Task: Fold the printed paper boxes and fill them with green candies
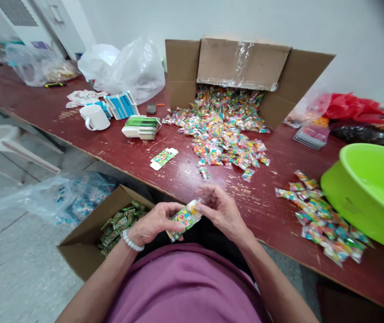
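My left hand (pixel 163 223), with a beaded bracelet at the wrist, grips a small printed cardboard box (pixel 185 218) over my lap, tilted up to the right. At the box's upper end, my right hand (pixel 221 210) pinches a small clear candy packet (pixel 196 205), partly hidden by the thumb and the box flap. On the table in front lies another flat printed box (pixel 164 158) with its end flaps out. Beyond it spreads a heap of candy packets (pixel 225 134), spilling from a large carton (pixel 242 63) lying on its side.
A stack of green-edged flat boxes (pixel 141 127), a white mug (pixel 95 117) and blue-striped cartons (pixel 122 106) stand at left. A lime-green basin (pixel 363 197) and more packets (pixel 326 224) are at right. Below left, a floor carton (pixel 84 237) holds filled boxes, beside a plastic bag (pixel 64 197).
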Demonstrator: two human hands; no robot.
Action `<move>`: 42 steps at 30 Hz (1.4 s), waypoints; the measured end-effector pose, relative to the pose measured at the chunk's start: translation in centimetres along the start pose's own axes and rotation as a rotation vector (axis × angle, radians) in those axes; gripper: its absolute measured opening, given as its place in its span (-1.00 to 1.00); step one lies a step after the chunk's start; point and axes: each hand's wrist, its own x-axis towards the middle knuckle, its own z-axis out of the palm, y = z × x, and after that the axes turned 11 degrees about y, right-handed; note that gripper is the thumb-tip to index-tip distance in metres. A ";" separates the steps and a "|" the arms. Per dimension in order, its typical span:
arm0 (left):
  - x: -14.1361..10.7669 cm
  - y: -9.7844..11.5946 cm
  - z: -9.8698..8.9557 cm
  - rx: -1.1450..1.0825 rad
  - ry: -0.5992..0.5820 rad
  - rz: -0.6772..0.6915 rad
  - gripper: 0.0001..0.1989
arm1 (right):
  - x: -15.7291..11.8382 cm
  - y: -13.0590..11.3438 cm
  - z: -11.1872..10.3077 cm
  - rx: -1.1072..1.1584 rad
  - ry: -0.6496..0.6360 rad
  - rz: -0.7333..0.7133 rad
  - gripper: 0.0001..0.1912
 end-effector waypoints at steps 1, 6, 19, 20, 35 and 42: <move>0.0 -0.1 0.1 0.025 -0.038 -0.014 -0.60 | 0.2 0.0 0.1 0.049 0.014 0.024 -0.55; 0.3 0.2 1.5 0.029 -0.106 0.069 -0.55 | 0.7 -0.4 0.4 0.110 0.030 0.018 -0.58; 1.1 -0.4 3.4 -0.235 0.110 0.033 -0.45 | 0.6 -0.8 0.2 0.333 -0.031 0.236 -0.55; 1.2 -0.5 3.6 -0.242 0.130 0.044 -0.48 | 0.4 -0.6 0.5 0.365 -0.078 0.278 -0.55; 1.1 0.5 4.1 -0.447 0.113 -0.061 -0.62 | -0.1 -0.6 0.9 -0.061 -0.036 -0.336 -0.86; 0.9 0.2 4.4 -0.330 0.207 0.073 -0.54 | 0.4 0.2 1.9 0.208 -0.065 0.192 -0.79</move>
